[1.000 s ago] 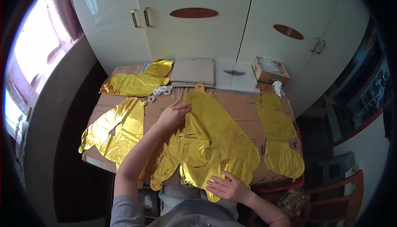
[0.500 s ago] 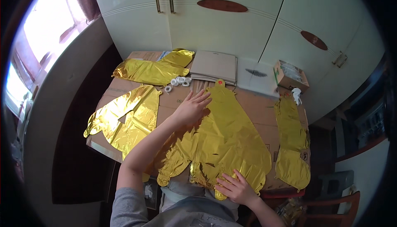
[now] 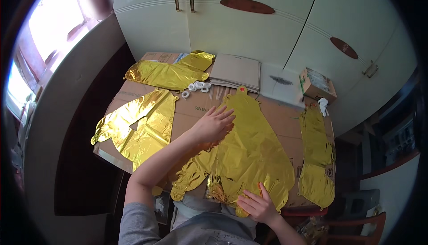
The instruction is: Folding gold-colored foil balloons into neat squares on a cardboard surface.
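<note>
A large flat gold foil balloon lies in front of me on the cardboard-covered table. Over its left edge is my left hand, palm down with fingers stretched out; whether the palm touches the foil cannot be told. My right hand rests on the balloon's near edge, fingers extended and thumb apart. Neither hand grips anything. To the left lies another gold foil balloon, shiny and creased, partly hidden behind my left forearm.
A folded gold balloon lies at the back left, beside several white ribbon rolls. Stacked grey-brown cardboard sheets sit at the back. On the right are a small open box, a crumpled white item and a long gold balloon.
My left hand has slid slightly toward me along the balloon's left side. The right hand stays almost in place at the near edge. The whole view has shifted a little.
</note>
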Motion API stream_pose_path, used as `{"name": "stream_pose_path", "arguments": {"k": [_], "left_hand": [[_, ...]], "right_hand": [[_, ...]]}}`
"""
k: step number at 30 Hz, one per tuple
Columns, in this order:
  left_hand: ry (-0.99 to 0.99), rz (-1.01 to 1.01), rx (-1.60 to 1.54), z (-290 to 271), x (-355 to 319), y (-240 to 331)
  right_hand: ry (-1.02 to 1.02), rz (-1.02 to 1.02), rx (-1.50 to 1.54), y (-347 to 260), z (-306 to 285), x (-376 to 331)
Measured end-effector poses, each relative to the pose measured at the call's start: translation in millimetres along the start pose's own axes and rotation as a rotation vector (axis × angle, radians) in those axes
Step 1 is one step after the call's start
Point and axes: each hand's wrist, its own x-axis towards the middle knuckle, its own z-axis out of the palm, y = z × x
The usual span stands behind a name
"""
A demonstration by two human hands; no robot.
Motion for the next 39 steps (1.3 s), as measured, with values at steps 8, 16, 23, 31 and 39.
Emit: {"name": "stream_pose_path", "arguments": {"k": [8,16,23,31,39], "left_hand": [[-0.051,0.119,0.037,18,-20,44],[-0.081,0.227,0.161,17,-25,53],[-0.081,0.239,0.163,31,-22,44],[-0.099,0.24,0.167,32,-19,43],[-0.097,0.244,0.159,34,-18,41]], "right_hand": [[-0.043,-0.041,-0.02,-3,-3,7],[-0.063,-0.033,0.04,0,-7,13],[-0.071,-0.033,0.003,-1,-3,9],[-0.089,-0.01,-0.005,-4,-4,9],[-0.14,0.018,0.181,0,-29,9]]}}
